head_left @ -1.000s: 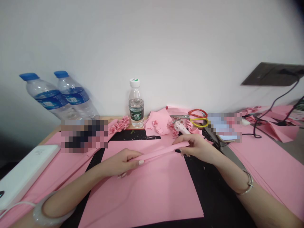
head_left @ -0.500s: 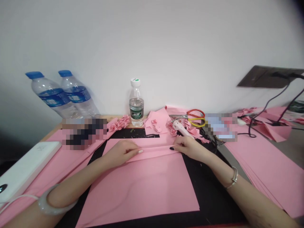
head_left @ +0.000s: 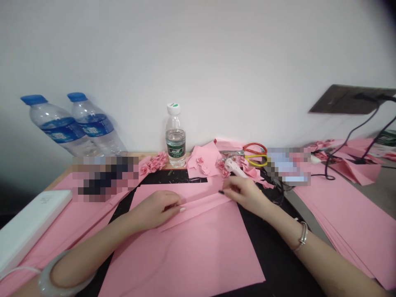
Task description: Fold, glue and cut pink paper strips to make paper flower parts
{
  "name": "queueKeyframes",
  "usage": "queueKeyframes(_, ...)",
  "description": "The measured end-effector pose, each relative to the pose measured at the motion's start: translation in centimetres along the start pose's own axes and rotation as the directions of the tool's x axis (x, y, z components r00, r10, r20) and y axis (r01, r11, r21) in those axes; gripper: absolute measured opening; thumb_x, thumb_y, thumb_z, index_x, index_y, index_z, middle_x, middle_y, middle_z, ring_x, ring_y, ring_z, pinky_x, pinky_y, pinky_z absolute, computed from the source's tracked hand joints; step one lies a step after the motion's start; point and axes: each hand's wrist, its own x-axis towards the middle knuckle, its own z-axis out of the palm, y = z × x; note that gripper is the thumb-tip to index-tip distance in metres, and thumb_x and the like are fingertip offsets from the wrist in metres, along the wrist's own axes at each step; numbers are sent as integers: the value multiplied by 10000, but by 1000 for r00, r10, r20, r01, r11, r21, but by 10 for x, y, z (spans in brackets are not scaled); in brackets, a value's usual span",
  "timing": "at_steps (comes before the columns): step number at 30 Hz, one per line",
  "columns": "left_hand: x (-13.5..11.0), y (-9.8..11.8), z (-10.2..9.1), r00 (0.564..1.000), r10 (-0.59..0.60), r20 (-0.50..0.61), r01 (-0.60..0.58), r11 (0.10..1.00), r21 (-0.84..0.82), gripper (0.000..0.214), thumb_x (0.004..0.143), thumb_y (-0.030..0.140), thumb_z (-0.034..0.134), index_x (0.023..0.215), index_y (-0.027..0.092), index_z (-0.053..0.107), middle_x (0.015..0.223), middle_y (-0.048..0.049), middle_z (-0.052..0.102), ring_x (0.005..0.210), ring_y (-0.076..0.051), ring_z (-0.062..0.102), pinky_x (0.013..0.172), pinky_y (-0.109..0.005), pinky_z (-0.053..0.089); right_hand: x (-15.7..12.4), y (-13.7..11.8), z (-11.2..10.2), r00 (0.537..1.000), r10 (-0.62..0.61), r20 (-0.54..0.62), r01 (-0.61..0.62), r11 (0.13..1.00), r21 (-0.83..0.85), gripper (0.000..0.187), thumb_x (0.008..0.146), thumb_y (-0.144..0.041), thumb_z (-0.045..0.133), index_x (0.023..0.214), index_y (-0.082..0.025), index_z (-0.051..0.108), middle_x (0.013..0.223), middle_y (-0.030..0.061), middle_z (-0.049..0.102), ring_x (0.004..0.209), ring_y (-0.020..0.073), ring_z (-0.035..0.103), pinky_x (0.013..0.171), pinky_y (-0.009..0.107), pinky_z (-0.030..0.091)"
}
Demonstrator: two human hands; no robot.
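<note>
A large pink paper sheet lies on a black mat in front of me. Its far edge is folded into a narrow band. My left hand rests on the band's left part, fingers curled and pressing it down. At the band's right end my right hand pinches the paper with its fingertips. Both wrists wear bracelets.
Two big blue-capped bottles and a small water bottle stand by the wall. Pink paper roses, scissors with red and yellow handles, a white glue gun and cables lie behind. A white box sits left; pink sheets right.
The folded band, lifted off the sheet a second ago, now lies flat on the paper. Both hands have moved away from me with it, and the right hand pinches its end.
</note>
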Motion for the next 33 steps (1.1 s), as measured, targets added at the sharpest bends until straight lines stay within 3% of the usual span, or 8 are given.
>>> queueKeyframes(3, -2, 4, -1, 996, -94, -7, 93, 994, -51, 340, 935, 285, 445, 620, 203, 349, 582, 46, 413, 531, -114, 390, 531, -236, 292, 2, 13, -10, 960, 50, -276, -92, 986, -140, 176, 917, -290, 479, 984, -162, 581, 876, 88, 623, 800, 223, 581, 727, 327, 436)
queueKeyframes(5, -3, 7, -2, 988, -155, -3, 154, 983, -97, 344, 929, 291, 437, 622, 208, 306, 574, 54, 378, 526, -111, 357, 516, -235, 264, 4, 26, -11, 919, 18, -393, -167, 922, -348, 282, 912, -310, 502, 1126, -132, 549, 1060, 154, 611, 997, 281, 571, 840, 369, 437)
queueKeyframes(9, -2, 12, -1, 965, -263, -14, 257, 953, -163, 297, 922, 298, 396, 643, 210, 342, 608, 46, 405, 554, -123, 377, 522, -240, 265, 9, 44, -4, 924, 38, -380, -248, 815, -523, 398, 840, -231, 553, 1202, -68, 532, 1136, 218, 591, 1096, 346, 538, 866, 412, 439)
queueKeyframes(21, -2, 15, 11, 900, -422, -107, 386, 888, -250, 311, 889, 340, 403, 619, 223, 302, 571, 57, 379, 516, -125, 428, 487, -236, 316, 9, 47, -9, 886, 79, -458, -343, 775, -531, 241, 842, -288, 535, 990, -162, 676, 1072, 149, 613, 1020, 335, 561, 773, 419, 442)
queueKeyframes(23, -3, 15, 12, 879, -471, -69, 432, 850, -303, 295, 889, 342, 401, 631, 226, 316, 574, 64, 380, 460, -118, 456, 434, -227, 340, 9, 44, -11, 856, 11, -517, -309, 813, -493, 243, 837, -311, 541, 977, -165, 674, 1070, 143, 613, 1033, 338, 548, 807, 442, 436)
queueKeyframes(27, -2, 18, 12, 821, -569, 50, 533, 733, -423, 276, 896, 368, 397, 666, 233, 325, 585, 82, 372, 331, -111, 468, 320, -233, 375, 5, 28, -14, 754, -106, -648, -59, 972, -228, 242, 810, -270, 562, 1014, -169, 644, 1007, 105, 642, 942, 272, 590, 807, 390, 462)
queueKeyframes(29, -2, 19, 12, 816, -574, 61, 537, 715, -448, 281, 901, 374, 402, 667, 231, 336, 591, 80, 388, 326, -109, 473, 315, -235, 391, 1, 18, -12, 775, -6, -631, -22, 999, -37, 219, 802, -263, 579, 994, -173, 634, 942, 78, 659, 830, 229, 606, 723, 338, 477)
queueKeyframes(33, -2, 21, 13, 821, -569, 50, 526, 719, -455, 300, 913, 370, 397, 655, 226, 346, 593, 74, 403, 361, -103, 475, 348, -223, 381, -4, 4, -7, 869, 192, -456, -93, 969, 229, 117, 794, -298, 589, 782, -182, 593, 684, 26, 620, 599, 170, 552, 545, 280, 434)
